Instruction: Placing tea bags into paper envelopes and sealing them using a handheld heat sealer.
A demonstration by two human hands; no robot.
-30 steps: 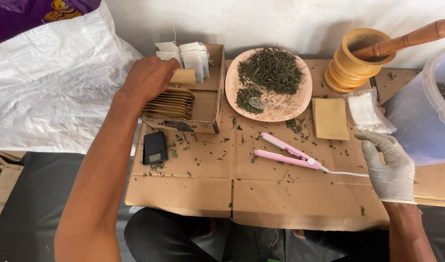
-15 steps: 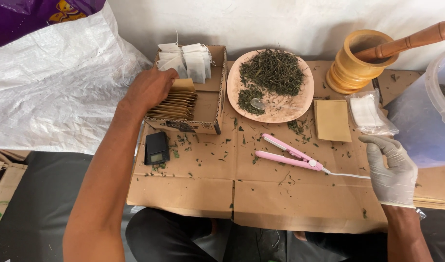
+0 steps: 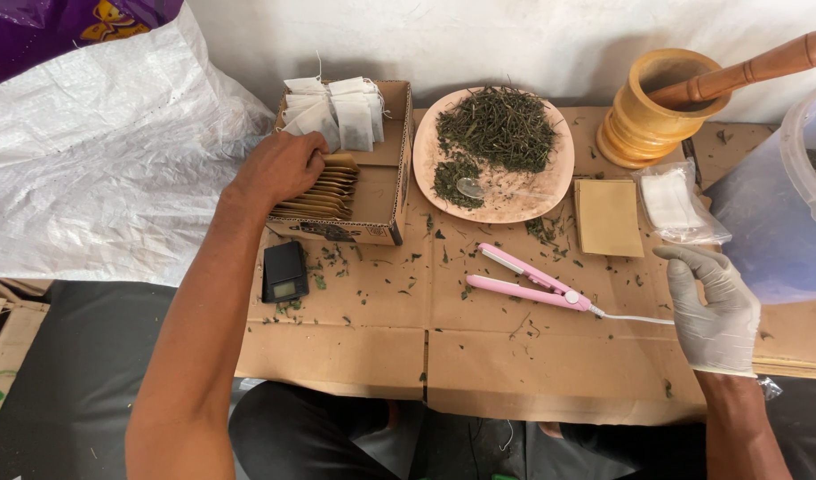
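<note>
Inside the brown cardboard box (image 3: 386, 191), the bare left hand (image 3: 279, 169) pinches flat tan paper sachets (image 3: 324, 191), while the gloved right hand (image 3: 715, 307) rests spread, empty, beside the pink hair straightener (image 3: 528, 280).

Open brown carton (image 3: 386, 191) of tan packets (image 3: 324, 191) and white sachets (image 3: 337, 111); black pocket scale (image 3: 285, 272) just below.

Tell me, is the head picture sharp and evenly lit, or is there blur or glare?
Head view: soft, even light, faint shadows; sharp on the pink flat iron and round plate of dried leaves; no blur on either hand; slight wide-angle bending near the translucent plastic bucket.
</note>
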